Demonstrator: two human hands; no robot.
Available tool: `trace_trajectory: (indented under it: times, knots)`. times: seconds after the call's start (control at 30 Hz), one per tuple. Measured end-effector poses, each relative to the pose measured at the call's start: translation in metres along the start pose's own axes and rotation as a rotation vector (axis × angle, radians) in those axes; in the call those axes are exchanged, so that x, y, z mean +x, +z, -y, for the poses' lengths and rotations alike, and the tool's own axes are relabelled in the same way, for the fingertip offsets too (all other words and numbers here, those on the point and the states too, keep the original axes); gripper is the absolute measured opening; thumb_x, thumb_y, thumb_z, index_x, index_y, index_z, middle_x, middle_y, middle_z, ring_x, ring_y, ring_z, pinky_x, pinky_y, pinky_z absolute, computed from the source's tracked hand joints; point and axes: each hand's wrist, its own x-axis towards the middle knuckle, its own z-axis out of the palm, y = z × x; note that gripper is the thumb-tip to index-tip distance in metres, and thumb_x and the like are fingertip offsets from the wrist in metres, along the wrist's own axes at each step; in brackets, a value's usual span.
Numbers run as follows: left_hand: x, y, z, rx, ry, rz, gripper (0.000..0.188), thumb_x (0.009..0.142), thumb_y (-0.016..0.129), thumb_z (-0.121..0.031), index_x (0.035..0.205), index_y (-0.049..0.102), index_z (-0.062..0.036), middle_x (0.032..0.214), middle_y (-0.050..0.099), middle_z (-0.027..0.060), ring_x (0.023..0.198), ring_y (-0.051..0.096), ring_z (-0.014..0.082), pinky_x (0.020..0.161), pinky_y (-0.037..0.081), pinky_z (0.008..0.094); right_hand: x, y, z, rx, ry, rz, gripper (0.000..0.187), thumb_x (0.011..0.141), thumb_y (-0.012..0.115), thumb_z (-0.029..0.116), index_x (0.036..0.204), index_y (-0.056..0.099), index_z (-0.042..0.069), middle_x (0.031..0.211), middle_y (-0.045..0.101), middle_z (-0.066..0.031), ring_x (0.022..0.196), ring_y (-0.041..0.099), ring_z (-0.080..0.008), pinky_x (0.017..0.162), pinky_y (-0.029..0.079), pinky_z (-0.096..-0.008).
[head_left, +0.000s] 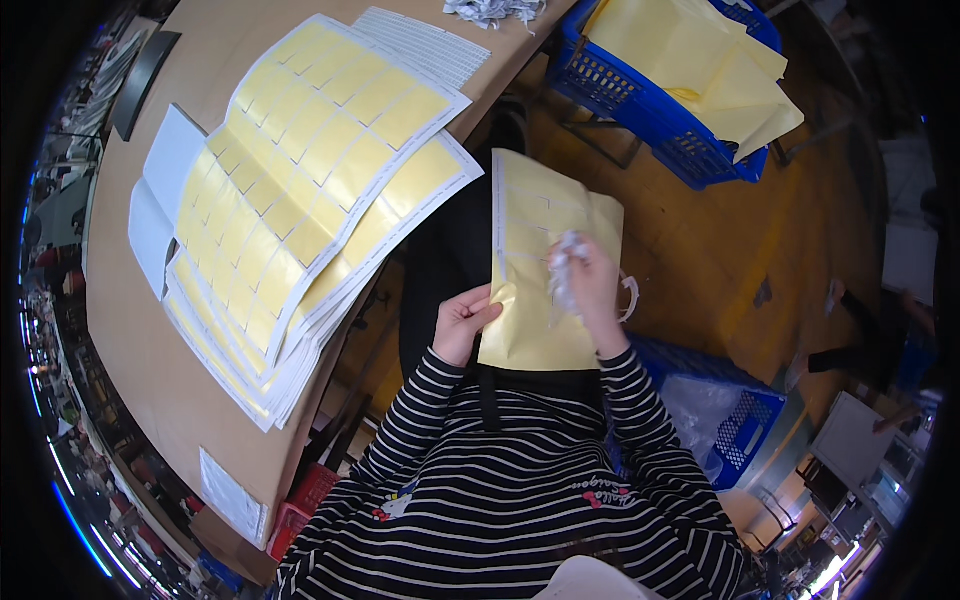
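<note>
A yellow glossy sheet (540,335) with a pale left border and small cut marks rests across my lap. My left hand (463,325) pinches its lower left edge between thumb and fingers. Over the sheet's right half, my right hand (597,285) is closed around a bunch of crumpled white paper strips (567,270), slightly blurred. A curled white strip (630,298) shows beside the sheet's right edge. To the left, a fanned stack of similar yellow sheets (320,140) with white borders lies on the table, overhanging its edge.
The brown table (130,345) fills the left side, with white scraps (495,10) at its far end and a clear plastic packet (232,497) near me. A blue basket (700,165) holding yellow sheets stands far right. Another blue basket (750,435) with clear plastic sits near my right elbow.
</note>
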Motion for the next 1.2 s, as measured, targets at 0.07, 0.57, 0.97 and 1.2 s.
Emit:
trace_trajectory:
  times: [0.07,0.57,0.97,1.2]
  knots:
    - [-0.005,-0.003,-0.002,0.014,0.008,-0.011,0.038,0.091,0.058,0.003,0.129,0.055,0.0058,0.111,0.069,0.0108,0.095,0.066,0.0116,0.083,0.052,0.0227,0.007,-0.015,0.015,-0.037,-0.048,0.007,0.024,0.088,0.049,-0.007,0.108,0.061,-0.002,0.093,0.066,-0.0072,0.083,0.064,-0.0165,0.075,0.051,-0.0262]
    - [-0.015,-0.005,-0.001,0.07,0.028,0.013,0.05,0.085,0.054,0.011,0.134,0.05,0.0058,0.118,0.067,0.0093,0.103,0.063,0.011,0.09,0.048,0.0238,-0.008,0.012,0.037,-0.491,-0.389,0.341,0.025,0.077,0.059,-0.002,0.101,0.061,0.001,0.102,0.064,-0.0115,0.089,0.063,-0.0327,0.077,0.052,-0.0384]
    - [-0.026,-0.021,0.01,0.076,-0.019,0.038,0.038,0.081,0.057,0.009,0.119,0.06,0.0045,0.1,0.071,0.0079,0.09,0.066,0.0131,0.081,0.05,0.024,0.047,-0.021,0.027,0.717,0.063,0.229,0.021,0.098,0.051,0.016,0.114,0.056,0.002,0.116,0.064,-0.0136,0.104,0.063,-0.0223,0.09,0.052,-0.0347]
    - [-0.026,-0.038,0.001,0.105,-0.004,0.04,0.053,0.081,0.056,0.01,0.133,0.048,0.0016,0.111,0.067,0.0096,0.098,0.064,0.0157,0.087,0.049,0.0268,0.079,-0.127,0.098,0.97,-0.27,0.285,0.037,0.104,0.04,0.026,0.129,0.048,0.0,0.112,0.059,-0.0132,0.082,0.061,-0.0198,0.068,0.054,-0.0343]
